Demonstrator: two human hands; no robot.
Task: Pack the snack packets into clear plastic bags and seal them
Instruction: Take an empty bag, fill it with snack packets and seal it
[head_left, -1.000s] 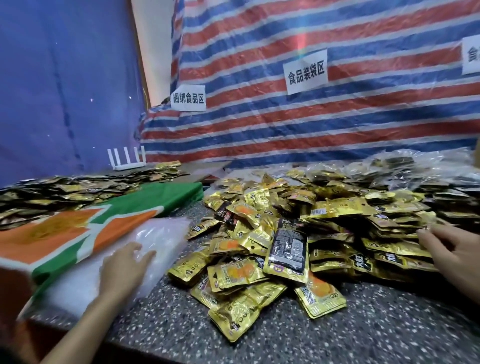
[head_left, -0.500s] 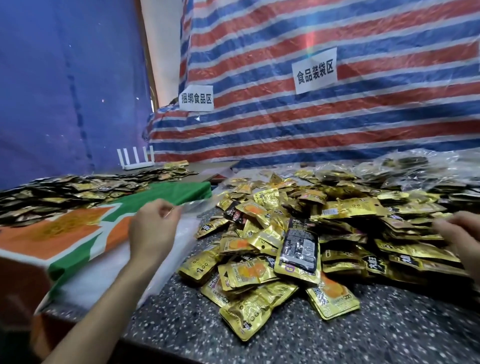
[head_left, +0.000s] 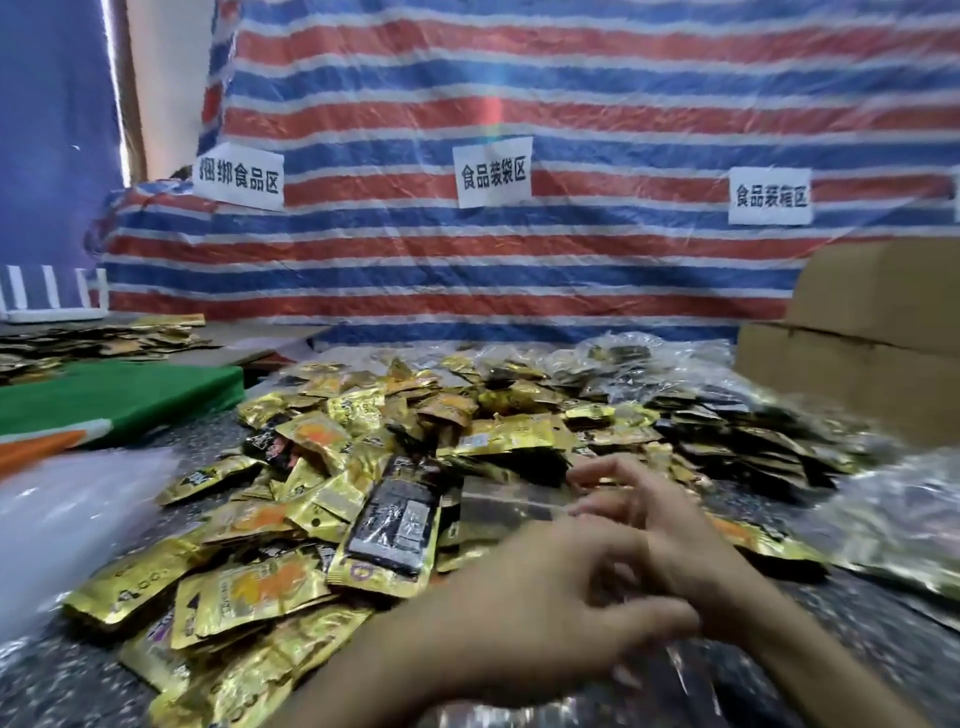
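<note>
Head view, hands together low centre: left hand (head_left: 545, 597) nearest, fingers curled, right hand (head_left: 654, 525) just beyond, fingers spread at the clear plastic bag (head_left: 496, 501), though blur hides any real grip. Bag lies crosswise, reaching left; snack packets (head_left: 498, 441) heaped right behind it, right hand closer

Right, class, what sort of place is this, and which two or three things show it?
Probably a makeshift food-packing workshop: a heap of gold snack packets on a speckled table, paper zone signs taped to a striped tarp, and cardboard boxes.
</note>
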